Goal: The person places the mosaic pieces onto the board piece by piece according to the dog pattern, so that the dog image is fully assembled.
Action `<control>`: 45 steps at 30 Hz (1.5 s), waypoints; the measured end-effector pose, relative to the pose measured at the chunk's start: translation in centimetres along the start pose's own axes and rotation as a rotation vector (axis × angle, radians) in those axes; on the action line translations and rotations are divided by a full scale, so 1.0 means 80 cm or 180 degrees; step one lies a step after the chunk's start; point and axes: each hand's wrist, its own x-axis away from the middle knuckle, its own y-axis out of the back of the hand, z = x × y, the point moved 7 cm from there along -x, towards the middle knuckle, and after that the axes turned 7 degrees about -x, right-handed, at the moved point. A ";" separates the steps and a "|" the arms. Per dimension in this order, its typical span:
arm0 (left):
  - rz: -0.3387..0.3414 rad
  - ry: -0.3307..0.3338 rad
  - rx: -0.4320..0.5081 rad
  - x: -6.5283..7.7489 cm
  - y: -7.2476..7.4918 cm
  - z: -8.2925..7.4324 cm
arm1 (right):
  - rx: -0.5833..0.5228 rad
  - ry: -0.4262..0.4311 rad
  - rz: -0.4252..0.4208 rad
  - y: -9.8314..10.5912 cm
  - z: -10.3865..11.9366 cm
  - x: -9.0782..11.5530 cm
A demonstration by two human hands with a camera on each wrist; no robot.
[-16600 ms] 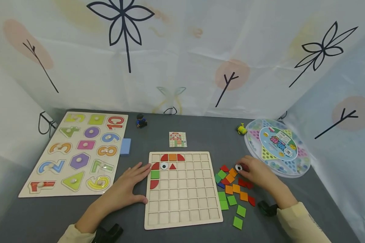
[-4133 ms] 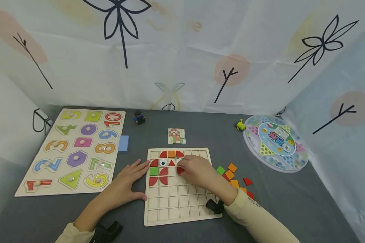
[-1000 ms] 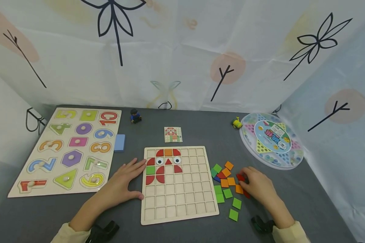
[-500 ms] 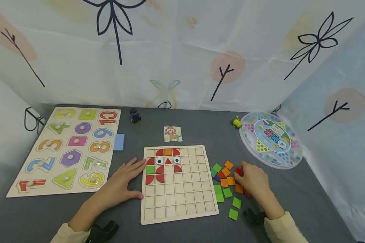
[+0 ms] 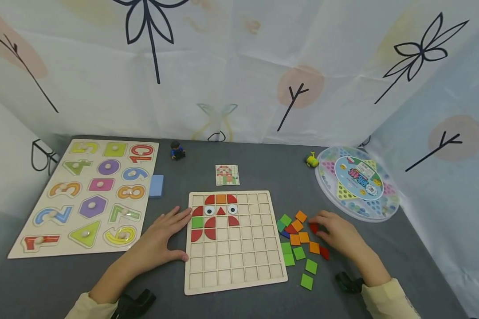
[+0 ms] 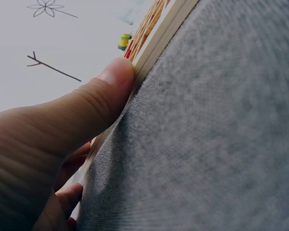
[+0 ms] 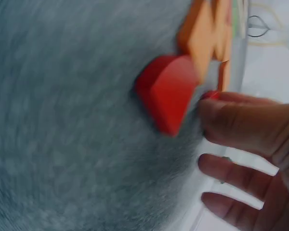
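My left hand (image 5: 159, 243) rests against the left edge of a wooden grid board (image 5: 239, 257), fingers spread. In the left wrist view the thumb (image 6: 116, 79) touches the board's side. On the board sit red quarter-circle tiles (image 5: 210, 234), a green square tile (image 5: 197, 223), an orange tile (image 5: 221, 199), a red triangle (image 5: 221, 212) and two eye tiles (image 5: 209, 211). Right of the loose pile, my right hand (image 5: 339, 232) pinches a red tile (image 5: 313, 228) between thumb and index finger; its shape is mostly hidden. Another red quarter-circle tile (image 7: 169, 91) lies close by.
Loose orange tiles (image 5: 294, 239) and green tiles (image 5: 311, 266) lie right of the board. A pattern card (image 5: 227, 175) lies behind it. A number puzzle (image 5: 81, 208) is at left, a round game board (image 5: 357, 184) at right, with a small yellow-green toy (image 5: 312, 160) beside it.
A second eye tile and several red quarter-circle tiles have joined the board since the earliest frame. My right hand has gone from the board back to the loose tiles. The left hand stays put.
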 end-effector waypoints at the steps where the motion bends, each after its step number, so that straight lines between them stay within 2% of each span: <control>1: -0.0010 -0.0007 -0.0002 0.000 0.000 0.000 | 0.0040 0.0042 -0.0027 0.000 0.001 -0.001; 10: 0.0115 0.0042 0.0015 0.000 -0.001 0.002 | 0.0042 -0.0135 0.0088 -0.005 0.001 -0.005; 14: 0.0162 0.0059 -0.0006 -0.001 -0.002 0.003 | 0.0022 -0.0145 -0.0098 0.000 0.016 -0.009; 17: 0.0164 0.0073 0.0007 0.000 -0.002 0.003 | -0.0105 0.0165 -0.0333 0.006 0.053 -0.021; 20: 0.0159 0.0093 0.0012 0.000 -0.001 0.004 | -0.0152 0.0630 -0.0412 0.006 0.109 -0.040; 23: 0.0159 0.0110 0.0007 0.001 -0.002 0.004 | -0.0086 0.0948 -0.0300 -0.005 0.162 -0.063; 26: 0.0165 0.0118 0.0001 0.001 -0.003 0.004 | 0.0048 0.1026 -0.0113 -0.021 0.198 -0.083; 28: 0.0173 0.0114 -0.0002 0.001 -0.003 0.004 | 0.0113 0.1028 -0.0022 -0.032 0.210 -0.092; 35: 0.0179 0.0110 -0.0013 0.000 -0.003 0.004 | 0.0314 0.0982 0.0149 -0.054 0.225 -0.106; 45: 0.0200 0.0145 -0.0031 0.000 -0.004 0.004 | 0.0201 0.0939 0.0265 -0.059 0.229 -0.109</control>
